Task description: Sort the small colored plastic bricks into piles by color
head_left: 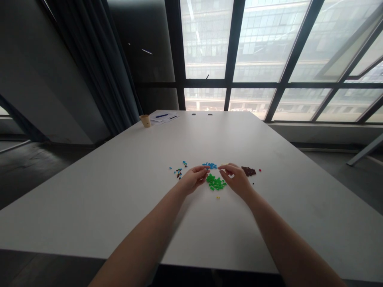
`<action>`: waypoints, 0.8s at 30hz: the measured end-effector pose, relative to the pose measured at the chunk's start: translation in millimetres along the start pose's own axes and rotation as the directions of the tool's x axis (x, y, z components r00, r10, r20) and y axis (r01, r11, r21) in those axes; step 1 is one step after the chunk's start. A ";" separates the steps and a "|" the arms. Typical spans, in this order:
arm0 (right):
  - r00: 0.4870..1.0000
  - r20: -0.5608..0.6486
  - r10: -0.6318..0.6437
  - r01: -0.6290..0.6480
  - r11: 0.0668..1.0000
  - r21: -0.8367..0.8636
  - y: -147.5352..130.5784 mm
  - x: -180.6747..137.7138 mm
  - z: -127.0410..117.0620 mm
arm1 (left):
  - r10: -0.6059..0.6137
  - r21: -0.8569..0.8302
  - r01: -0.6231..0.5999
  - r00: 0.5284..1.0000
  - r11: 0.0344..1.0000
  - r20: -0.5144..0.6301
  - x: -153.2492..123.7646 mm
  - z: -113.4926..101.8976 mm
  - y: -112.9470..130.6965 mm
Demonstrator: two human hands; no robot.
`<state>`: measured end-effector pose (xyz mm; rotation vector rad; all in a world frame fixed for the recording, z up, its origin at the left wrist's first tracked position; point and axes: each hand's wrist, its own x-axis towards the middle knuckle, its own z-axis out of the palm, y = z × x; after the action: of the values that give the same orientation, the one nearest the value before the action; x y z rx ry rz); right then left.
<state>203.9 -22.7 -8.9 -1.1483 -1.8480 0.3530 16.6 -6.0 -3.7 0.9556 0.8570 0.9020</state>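
Pieces of green colour lie on the table between left hand and right hand. The left pinches, I cannot tell on what; the right is slightly opened.

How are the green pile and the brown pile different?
The green pile is bright; the brown pile is dark. The green pile looks loosely spread, the brown pile more tightly packed. Both are small pieces on the white table.

Left hand, right hand, green pieces between (blue ones beyond), white table
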 end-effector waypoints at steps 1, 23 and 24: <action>1.000 -0.006 -0.029 0.029 0.999 0.014 -3.6 -0.2 -0.5 | -0.046 -0.097 0.051 0.997 0.994 0.055 -2.3 4.2 -1.1; 0.987 0.072 -0.146 0.143 0.989 0.046 -18.4 -2.8 -5.2 | -0.204 -0.038 0.221 0.942 0.974 0.267 -5.3 6.7 -6.9; 0.986 0.076 -0.148 0.145 0.988 0.048 -18.5 -2.7 -5.6 | -0.209 -0.037 0.226 0.942 0.973 0.263 -4.9 6.4 -7.2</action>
<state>198.4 -35.8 4.5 -0.9750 -1.9720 0.3558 22.2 -14.5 -7.3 0.8777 0.6898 0.5970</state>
